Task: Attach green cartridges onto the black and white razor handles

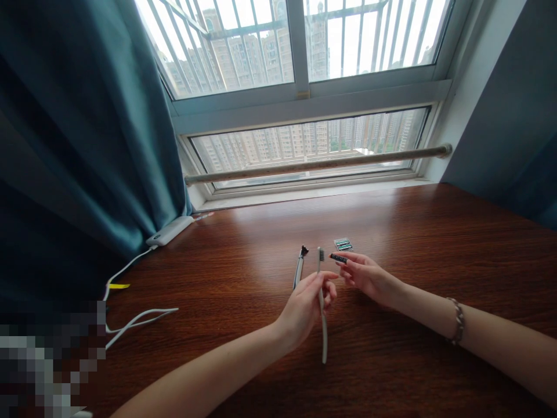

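Observation:
In my left hand (307,307) is a pale toothbrush (324,342), its dark-bristled head pointing up toward the window and its handle hanging down below my palm. My right hand (368,276) pinches a small black razor cartridge (338,258) by one end, just right of the bristles and apart from them. Lying on the table left of the toothbrush is a razor handle (298,271) with a dark top; its lower end is hidden behind my left hand. A clear pack of razor cartridges (343,244) rests beyond my right hand.
The brown wooden table (243,249) runs back to the window with its horizontal rail (313,168). At the left, a white power strip (169,231) lies by the blue curtain (130,145), with white cables (139,322) and a yellow strip (119,286).

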Motion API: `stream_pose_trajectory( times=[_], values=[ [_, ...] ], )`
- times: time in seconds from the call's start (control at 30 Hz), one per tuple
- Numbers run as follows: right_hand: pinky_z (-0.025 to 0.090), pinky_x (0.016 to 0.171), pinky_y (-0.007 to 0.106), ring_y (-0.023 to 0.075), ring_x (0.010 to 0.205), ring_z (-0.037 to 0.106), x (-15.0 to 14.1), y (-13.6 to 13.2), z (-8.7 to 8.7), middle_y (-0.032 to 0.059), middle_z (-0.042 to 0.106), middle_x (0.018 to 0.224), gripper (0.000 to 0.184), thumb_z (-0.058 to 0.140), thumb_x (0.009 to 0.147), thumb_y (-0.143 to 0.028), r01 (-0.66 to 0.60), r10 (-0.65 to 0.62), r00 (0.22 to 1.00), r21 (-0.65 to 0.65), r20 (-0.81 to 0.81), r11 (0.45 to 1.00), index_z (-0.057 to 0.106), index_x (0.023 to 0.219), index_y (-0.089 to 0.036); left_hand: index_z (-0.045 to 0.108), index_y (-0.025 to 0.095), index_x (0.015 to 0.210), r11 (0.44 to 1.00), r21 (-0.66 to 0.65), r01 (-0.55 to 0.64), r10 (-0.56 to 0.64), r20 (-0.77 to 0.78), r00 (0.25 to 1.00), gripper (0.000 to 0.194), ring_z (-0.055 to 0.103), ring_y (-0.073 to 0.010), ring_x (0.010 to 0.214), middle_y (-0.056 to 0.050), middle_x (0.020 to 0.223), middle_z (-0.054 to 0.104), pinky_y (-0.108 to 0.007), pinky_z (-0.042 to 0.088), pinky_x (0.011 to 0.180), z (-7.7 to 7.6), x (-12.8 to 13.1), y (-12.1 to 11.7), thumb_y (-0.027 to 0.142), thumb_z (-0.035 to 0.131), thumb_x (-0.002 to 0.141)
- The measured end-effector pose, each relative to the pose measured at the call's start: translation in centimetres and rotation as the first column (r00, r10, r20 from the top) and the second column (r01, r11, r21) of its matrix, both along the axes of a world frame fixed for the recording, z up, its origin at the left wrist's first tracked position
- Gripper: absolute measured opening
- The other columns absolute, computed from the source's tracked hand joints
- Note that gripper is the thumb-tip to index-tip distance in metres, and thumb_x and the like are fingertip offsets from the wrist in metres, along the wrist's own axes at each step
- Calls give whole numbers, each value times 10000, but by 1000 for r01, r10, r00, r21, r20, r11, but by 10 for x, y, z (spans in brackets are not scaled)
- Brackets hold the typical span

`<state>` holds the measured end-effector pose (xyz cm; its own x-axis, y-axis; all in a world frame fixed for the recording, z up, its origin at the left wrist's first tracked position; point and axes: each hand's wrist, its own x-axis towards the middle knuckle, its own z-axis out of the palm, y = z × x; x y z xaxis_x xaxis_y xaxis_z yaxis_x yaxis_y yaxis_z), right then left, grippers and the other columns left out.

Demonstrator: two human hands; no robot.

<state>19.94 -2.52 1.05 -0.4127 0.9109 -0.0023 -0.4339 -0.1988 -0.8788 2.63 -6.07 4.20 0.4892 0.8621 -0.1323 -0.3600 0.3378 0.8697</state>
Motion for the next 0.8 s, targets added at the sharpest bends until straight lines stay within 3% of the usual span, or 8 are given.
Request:
stream_pose_trajectory(
  times=[0.23,0.43,0.63,0.8],
  values=[
    [325,554,201,70,637,433,0,-4,1,16,498,774,346,642,716,-264,-109,106,984,-15,-145,994,580,1045,-175,465,139,807,979,87,184,-166,-181,969,284,353,-50,339,29,491,480,-189,228,361,1,-3,-4,422,444,805],
    [314,556,210,72,642,436,0,-2,0,25,508,804,339,626,733,-262,-121,121,980,8,-158,993,580,1054,-164,433,162,781,994,69,85,-73,-152,986,248,223,-22,336,87,446,325,-170,137,346,0,-6,2,407,432,819],
    [310,557,218,75,633,433,-1,-3,-1,26,522,797,322,634,725,-267,-113,113,985,7,-132,994,592,1029,-171,441,158,775,980,53,193,-186,-115,976,241,199,-24,342,89,442,287,-173,119,340,1,-6,4,395,441,818],
    [306,546,215,72,629,436,-1,-2,0,24,514,806,340,643,715,-282,-111,110,985,-1,-133,994,589,1034,-175,427,163,767,991,46,125,-120,-100,988,253,201,-20,331,93,440,290,-166,122,337,0,-5,4,412,444,813]
  ],
)
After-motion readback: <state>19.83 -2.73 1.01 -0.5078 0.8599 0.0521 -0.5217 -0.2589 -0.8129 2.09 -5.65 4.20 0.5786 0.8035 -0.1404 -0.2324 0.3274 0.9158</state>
